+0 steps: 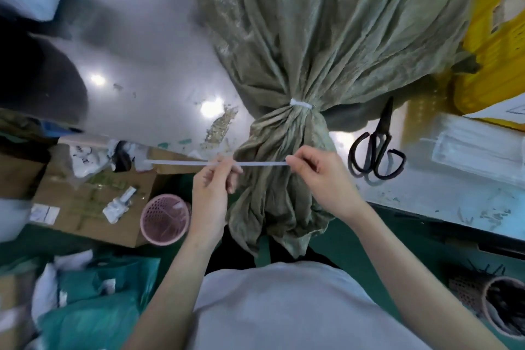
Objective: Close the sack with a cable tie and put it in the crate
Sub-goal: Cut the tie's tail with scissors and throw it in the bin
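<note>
A big olive-green woven sack [326, 37] lies on the grey table with its gathered mouth toward me. A white cable tie [300, 104] is cinched around its neck. The loose sack end [281, 196] hangs over the table edge below my hands. I hold a second white strip, a loose cable tie [255, 163], stretched level across that end. My left hand [213, 190] pinches it near the middle; its free tail sticks out to the left. My right hand [324, 176] pinches its right end. A yellow crate [491, 45] stands at the upper right.
Black scissors [375, 148] lie on the table right of the sack neck. A clear pack of cable ties [477, 148] is further right. Left below stand a pink basket [164, 219], cardboard boxes [85, 204] and green bags [93, 307]. A dark pot [502, 304] sits lower right.
</note>
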